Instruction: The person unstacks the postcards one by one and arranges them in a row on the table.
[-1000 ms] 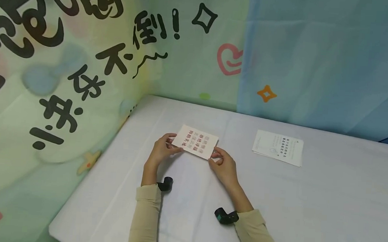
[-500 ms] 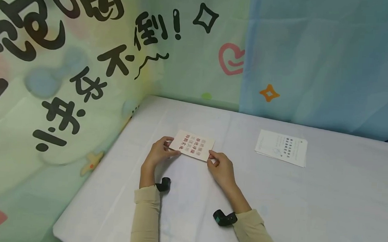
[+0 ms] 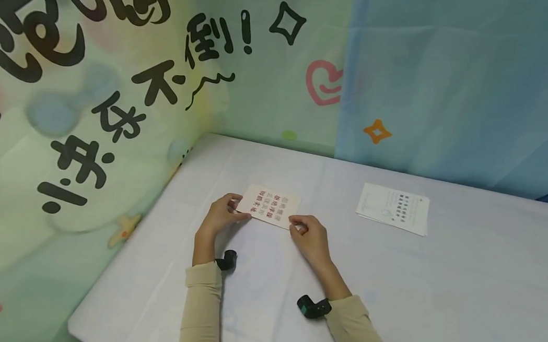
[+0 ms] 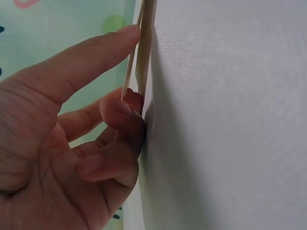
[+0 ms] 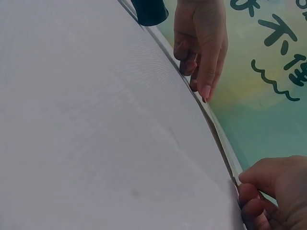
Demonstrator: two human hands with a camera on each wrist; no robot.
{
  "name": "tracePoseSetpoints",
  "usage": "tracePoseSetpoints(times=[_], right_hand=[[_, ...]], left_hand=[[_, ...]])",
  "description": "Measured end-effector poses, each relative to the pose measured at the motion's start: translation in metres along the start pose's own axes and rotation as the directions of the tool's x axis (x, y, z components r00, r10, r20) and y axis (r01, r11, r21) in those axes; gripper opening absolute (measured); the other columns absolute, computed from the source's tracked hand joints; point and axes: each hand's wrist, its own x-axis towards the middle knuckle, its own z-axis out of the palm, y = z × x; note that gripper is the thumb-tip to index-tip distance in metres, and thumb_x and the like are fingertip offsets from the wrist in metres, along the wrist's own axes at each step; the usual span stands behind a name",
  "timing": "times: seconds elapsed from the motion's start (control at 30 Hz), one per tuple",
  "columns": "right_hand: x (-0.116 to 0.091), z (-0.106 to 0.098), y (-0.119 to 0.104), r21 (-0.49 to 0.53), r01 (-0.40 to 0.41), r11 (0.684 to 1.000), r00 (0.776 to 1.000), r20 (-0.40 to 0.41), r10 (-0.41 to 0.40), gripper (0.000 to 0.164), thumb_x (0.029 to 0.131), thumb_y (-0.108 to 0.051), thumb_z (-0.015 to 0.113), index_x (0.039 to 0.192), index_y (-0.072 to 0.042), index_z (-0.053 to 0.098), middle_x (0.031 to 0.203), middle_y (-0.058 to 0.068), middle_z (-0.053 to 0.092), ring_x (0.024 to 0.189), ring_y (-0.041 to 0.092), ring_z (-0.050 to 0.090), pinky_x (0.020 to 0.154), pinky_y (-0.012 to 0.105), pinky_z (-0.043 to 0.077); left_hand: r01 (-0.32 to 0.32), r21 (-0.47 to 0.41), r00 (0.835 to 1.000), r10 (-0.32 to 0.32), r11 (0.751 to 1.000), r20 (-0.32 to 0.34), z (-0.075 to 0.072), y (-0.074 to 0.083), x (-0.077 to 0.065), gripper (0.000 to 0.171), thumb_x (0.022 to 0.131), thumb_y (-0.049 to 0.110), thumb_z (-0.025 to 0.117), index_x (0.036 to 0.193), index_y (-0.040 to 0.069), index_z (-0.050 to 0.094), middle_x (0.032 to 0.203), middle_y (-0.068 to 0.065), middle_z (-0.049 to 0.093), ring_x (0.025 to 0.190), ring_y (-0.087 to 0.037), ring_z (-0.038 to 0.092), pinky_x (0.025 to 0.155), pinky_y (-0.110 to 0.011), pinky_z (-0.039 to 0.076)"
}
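Note:
A pale card (image 3: 268, 206) printed with red and grey characters lies nearly flat, close over the white table. My left hand (image 3: 217, 214) pinches its left end, with the thumb on the near edge and the fingers curled at the side. At the opposite end, my right hand (image 3: 311, 241) pinches the near right corner between thumb and forefinger. Seen edge-on in the left wrist view, the card shows as a thin strip beside the left thumb (image 4: 103, 55). The right wrist view has both hands along the card's long near edge.
A small stack of white printed cards (image 3: 394, 208) lies farther right on the white-covered table (image 3: 460, 287). Printed cloth walls (image 3: 279, 87) stand behind the table and along its left side. Each wrist carries a small black camera (image 3: 314, 307).
Both hands have brought the card slightly left, nearer to me and lower toward the table. Their hold on its two ends looks the same. The stack has stayed in place.

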Motion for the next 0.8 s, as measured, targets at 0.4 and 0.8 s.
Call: tracePoseSetpoints(times=[0.4,0.8], right_hand=[[0.007,-0.001,-0.011,0.053,-0.013,0.999,1.000,-0.007,0.014,0.020,0.081,0.007,0.064,0.099,0.002,0.072,0.092,0.013,0.066,0.068,0.012,0.050,0.058,0.017,0.040],[0.006,-0.029,0.000,0.097,-0.221,0.970,0.953,0.233,0.194,0.025,0.087,-0.002,0.065,0.112,0.003,0.066,0.076,0.007,0.063,0.061,0.012,0.054,0.055,0.020,0.042]], left_hand=[[-0.016,0.013,1.000,0.016,1.000,0.006,-0.014,0.011,0.004,0.051,0.081,0.013,0.080,0.125,-0.001,0.059,0.105,-0.011,0.055,0.094,-0.024,0.054,0.071,-0.026,0.048],[-0.009,-0.027,1.000,0.009,1.000,-0.011,0.001,0.002,-0.003,0.047,0.082,0.015,0.079,0.122,-0.001,0.061,0.106,-0.011,0.059,0.097,-0.025,0.057,0.080,-0.033,0.048]])
